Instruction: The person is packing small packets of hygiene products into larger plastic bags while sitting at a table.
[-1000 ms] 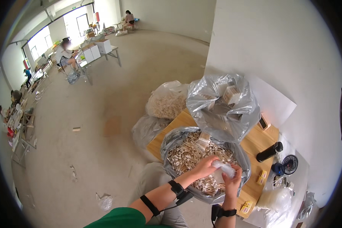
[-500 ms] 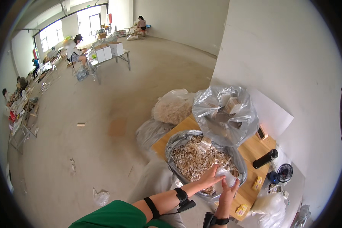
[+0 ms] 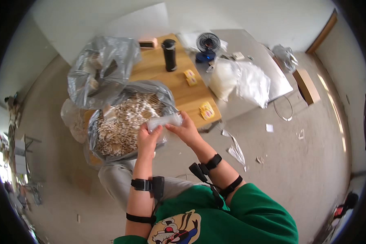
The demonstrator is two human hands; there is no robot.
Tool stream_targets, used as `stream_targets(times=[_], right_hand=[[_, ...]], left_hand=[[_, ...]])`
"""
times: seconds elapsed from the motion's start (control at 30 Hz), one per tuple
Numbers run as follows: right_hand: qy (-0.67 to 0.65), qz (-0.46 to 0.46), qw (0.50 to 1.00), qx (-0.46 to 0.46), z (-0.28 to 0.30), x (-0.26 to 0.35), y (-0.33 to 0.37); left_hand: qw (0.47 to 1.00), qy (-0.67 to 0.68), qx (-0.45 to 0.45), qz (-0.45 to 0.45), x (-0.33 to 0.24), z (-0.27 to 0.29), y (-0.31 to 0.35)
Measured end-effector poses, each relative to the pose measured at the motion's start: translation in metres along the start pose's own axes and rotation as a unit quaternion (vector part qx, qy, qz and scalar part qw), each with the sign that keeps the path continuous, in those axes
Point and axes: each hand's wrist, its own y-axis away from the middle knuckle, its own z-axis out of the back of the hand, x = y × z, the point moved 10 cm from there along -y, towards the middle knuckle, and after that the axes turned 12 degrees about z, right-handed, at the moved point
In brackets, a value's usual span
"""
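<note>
My left hand (image 3: 148, 139) and my right hand (image 3: 185, 128) hold a folded, translucent white plastic bag (image 3: 163, 121) between them, one at each end. The thumbs press on its near side. What the bag contains, if anything, I cannot make out. Just beyond and left of my hands is a big heap of cotton swabs (image 3: 124, 128) in an open grey plastic bag (image 3: 163, 90). The bag's near rim hangs close to my left wrist.
A wooden table (image 3: 155, 61) bears a black bottle (image 3: 169, 55), yellow packets (image 3: 206, 110) and another grey bag (image 3: 79, 83) holding small packs. On the adjoining grey table (image 3: 256, 46) are a small fan (image 3: 208, 44) and clear plastic bags (image 3: 252, 83). A cardboard box (image 3: 306, 86) is at right.
The view has swung to the right, bringing the grey table and right-hand floor in. Both hands still hold the plastic bag, now stretched lengthwise between them, at the heap's near right edge.
</note>
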Motion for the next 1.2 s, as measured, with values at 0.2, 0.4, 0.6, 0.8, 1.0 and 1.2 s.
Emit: stream_targets(times=[0.2,0.4,0.6,0.8,1.0,1.2], right_hand=[[-0.049,-0.065,0.996,-0.047,0.047,0.007,0.025],[-0.112,-0.085,0.989,-0.035,0.082,0.001,0.036],[-0.165,-0.096,0.978,-0.084,0.112,0.005,0.038],[-0.118,-0.02,0.993,0.016,0.147,0.035,0.012],[0.108,-0.067,0.987,0.095,0.147,0.027,0.009],[-0.007,-0.082,0.995,-0.064,0.15,0.024,0.018]], left_hand=[[0.992,-0.121,-0.002,-0.021,0.011,-0.044,-0.005],[0.99,-0.126,0.06,-0.022,0.005,-0.087,-0.008],[0.973,-0.208,0.101,-0.009,0.002,-0.128,-0.021],[0.939,-0.284,0.189,-0.046,-0.011,-0.169,-0.025],[0.876,-0.408,0.241,-0.09,-0.037,-0.215,-0.024],[0.978,-0.094,0.171,0.071,-0.012,-0.191,-0.039]])
